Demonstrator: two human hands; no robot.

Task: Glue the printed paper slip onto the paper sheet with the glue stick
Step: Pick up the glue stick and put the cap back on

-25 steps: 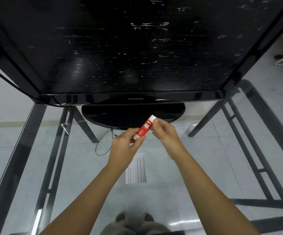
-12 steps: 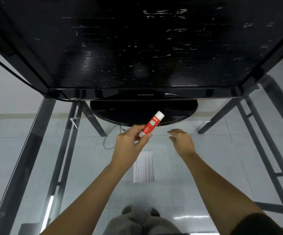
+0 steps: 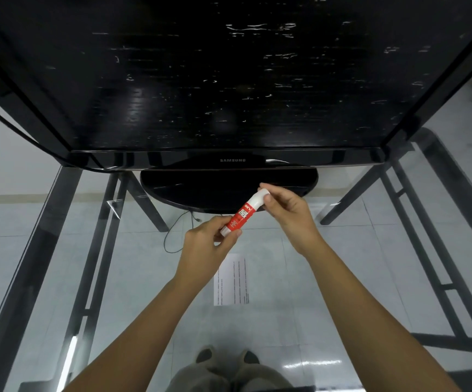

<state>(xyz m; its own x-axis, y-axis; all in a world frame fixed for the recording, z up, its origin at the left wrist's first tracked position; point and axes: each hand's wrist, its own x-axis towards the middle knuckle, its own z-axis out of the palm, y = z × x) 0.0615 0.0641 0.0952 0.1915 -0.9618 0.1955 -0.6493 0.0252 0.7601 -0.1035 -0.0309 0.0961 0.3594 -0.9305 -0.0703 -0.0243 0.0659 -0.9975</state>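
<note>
Both hands hold a glue stick (image 3: 242,214) above a glass worktop (image 3: 133,267), in front of the oval base of a Samsung monitor (image 3: 229,80). The glue stick is a short cylinder with a red label printed in white lettering, a white cap at its upper right end and a white band at its lower left end; it lies tilted, the cap end higher and farther from the person. The left hand (image 3: 206,247) grips the lower end, fingers closed around it. The right hand (image 3: 288,212) pinches the white cap between thumb and fingers. The printed paper slip (image 3: 233,281), a white rectangle with rows of fine text too small to read, lies flat on the worktop below and between the hands, its left edge partly hidden by the left wrist.
</note>
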